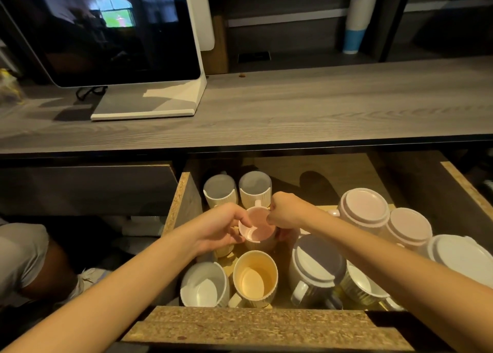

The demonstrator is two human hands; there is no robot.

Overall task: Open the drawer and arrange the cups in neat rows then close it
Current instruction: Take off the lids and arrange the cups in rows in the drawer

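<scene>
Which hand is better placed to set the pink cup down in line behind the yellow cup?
Left, probably: the left hand cradles the pink cup by its rim and side, while the right hand only pinches its far edge.

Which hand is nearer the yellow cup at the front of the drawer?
Left. The left hand grips the pink cup just behind the yellow cup; the right hand sits farther back on the pink cup's right.
</scene>
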